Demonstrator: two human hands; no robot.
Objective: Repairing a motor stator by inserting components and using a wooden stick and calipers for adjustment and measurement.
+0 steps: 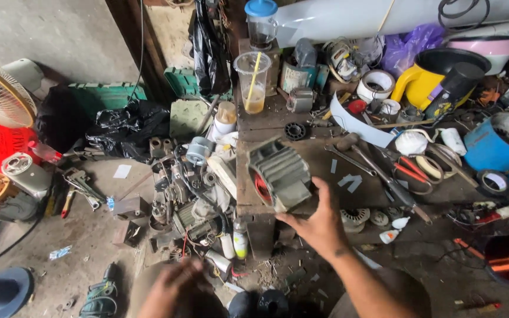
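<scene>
Motor housing against right-hand fingers

Only 1 view, from the head: it looks steeply down and forward over a low wooden bench and the concrete floor. The bench sits near, at arm's reach, centre frame. A wall closes the top left; knees edge the bottom.

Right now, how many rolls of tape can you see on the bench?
3. A white roll stands at the back beside the yellow jug, a tan roll lies by the red-handled pliers, and a dark roll sits below the blue bucket. Clutter may hide more.
</scene>
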